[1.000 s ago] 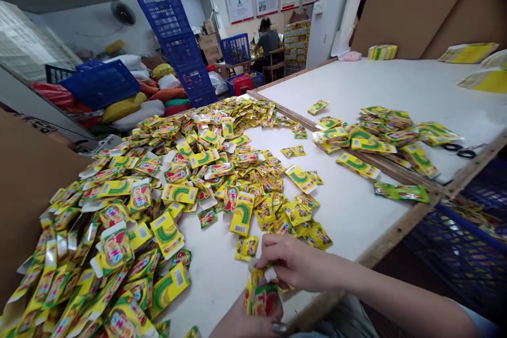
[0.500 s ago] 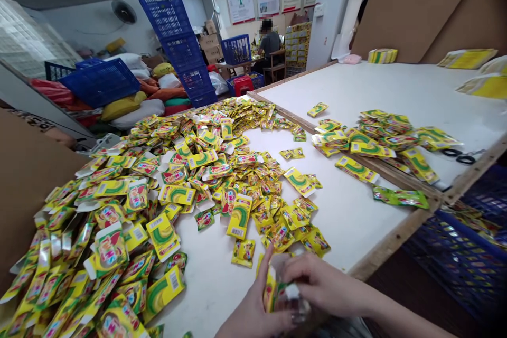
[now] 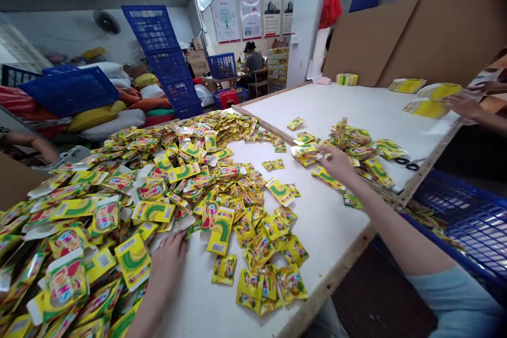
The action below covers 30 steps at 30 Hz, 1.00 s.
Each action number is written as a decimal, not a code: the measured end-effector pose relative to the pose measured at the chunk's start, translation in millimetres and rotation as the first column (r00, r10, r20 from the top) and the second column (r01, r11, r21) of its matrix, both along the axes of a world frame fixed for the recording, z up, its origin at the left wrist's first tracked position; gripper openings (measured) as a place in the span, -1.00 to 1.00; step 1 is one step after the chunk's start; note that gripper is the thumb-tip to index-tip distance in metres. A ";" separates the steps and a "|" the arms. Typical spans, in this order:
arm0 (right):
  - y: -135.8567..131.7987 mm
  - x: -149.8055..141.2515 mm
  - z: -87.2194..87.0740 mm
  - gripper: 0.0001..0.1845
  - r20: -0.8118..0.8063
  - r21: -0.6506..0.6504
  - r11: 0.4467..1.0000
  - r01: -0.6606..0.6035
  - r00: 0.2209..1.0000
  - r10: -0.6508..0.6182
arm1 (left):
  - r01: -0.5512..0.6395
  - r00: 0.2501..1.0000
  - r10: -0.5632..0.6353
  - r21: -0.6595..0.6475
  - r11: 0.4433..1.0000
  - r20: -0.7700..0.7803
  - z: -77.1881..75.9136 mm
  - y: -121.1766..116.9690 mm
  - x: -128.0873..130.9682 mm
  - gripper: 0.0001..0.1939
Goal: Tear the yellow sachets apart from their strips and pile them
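My left hand (image 3: 169,253) rests palm-down on the white table at the near edge of the carton heap, fingers loosely stretched. Its fingertips are at a small green sachet (image 3: 193,229), perhaps touching it. My right hand (image 3: 336,162) reaches over the wooden strip to a pile of filled-looking yellow cartons (image 3: 362,140). A blurred yellow carton (image 3: 341,131) stands tilted just beyond the fingers, which look apart and without a hold on it. Small yellow candy sachets (image 3: 261,248) lie between my hands. A large heap of yellow-green cartons (image 3: 152,211) covers the left side.
A wooden strip (image 3: 273,132) divides the table. Scissors (image 3: 410,162) lie right of the carton pile. Another person's hand (image 3: 465,105) touches stacked flat cartons (image 3: 431,100); another person's arm (image 3: 37,145) shows at left. A blue crate (image 3: 475,232) stands below the right edge.
Both hands were together at the near edge around a carton. Now the right has moved far right to the carton pile, the left to the heap's edge. The view has turned right.
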State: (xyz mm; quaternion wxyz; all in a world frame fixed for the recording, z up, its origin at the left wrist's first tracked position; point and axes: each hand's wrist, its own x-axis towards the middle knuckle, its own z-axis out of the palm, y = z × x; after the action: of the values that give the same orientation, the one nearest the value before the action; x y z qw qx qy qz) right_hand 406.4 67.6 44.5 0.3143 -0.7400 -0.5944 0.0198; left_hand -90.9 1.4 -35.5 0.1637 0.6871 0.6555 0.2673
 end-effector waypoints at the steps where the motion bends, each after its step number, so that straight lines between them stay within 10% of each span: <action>1: -0.8 -14.0 -14.3 -0.61 0.001 -0.054 0.996 -0.065 0.998 0.065 | -0.008 0.999 0.008 -0.007 1.000 0.033 0.6 -1.7 -1.0 -0.77; 7: -1.2 -55.0 -71.2 -0.69 -0.079 -0.249 0.929 -0.272 0.962 0.261 | -0.063 0.960 0.093 -0.122 0.991 0.263 12.8 -22.8 -0.8 -0.75; 11: -5.6 -50.5 -62.6 -0.91 -0.156 -0.259 0.931 -0.258 0.962 0.223 | 0.015 0.845 0.144 -0.292 0.956 0.515 28.7 -52.6 22.9 -0.64; 15: -52.0 -89.7 -32.4 -0.93 -0.345 -0.159 0.935 -0.318 0.905 0.249 | 0.157 0.549 0.345 -0.499 0.852 0.761 41.3 -76.1 61.2 -0.54; 18: -95.8 -147.7 -15.0 -0.80 -0.830 0.068 0.757 -0.650 0.384 0.405 | 0.271 0.489 0.387 -0.558 0.784 0.782 43.0 -82.5 85.4 -0.56; 21: -118.6 -192.3 -15.5 -0.78 -0.915 0.151 0.592 -0.791 0.116 0.388 | 0.346 0.459 0.443 -0.614 0.709 0.770 42.1 -84.7 98.2 -0.58; 26: -116.3 -204.4 -32.7 -0.80 -0.858 0.107 0.382 -0.918 0.109 0.501 | 0.558 0.440 0.363 -0.567 0.606 0.821 48.1 -89.7 98.1 -0.59; 30: -115.5 -195.5 -31.1 -0.70 -0.763 0.014 0.373 -0.928 0.232 0.603 | 0.586 0.532 0.188 -0.519 0.622 0.826 51.9 -95.8 98.5 -0.34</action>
State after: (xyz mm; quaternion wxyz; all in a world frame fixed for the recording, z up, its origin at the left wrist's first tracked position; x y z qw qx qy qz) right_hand 210.9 -47.8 13.4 0.2645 -0.3173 -0.7082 0.5725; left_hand 7.7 -94.4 16.4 0.7515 0.4215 0.4509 0.2329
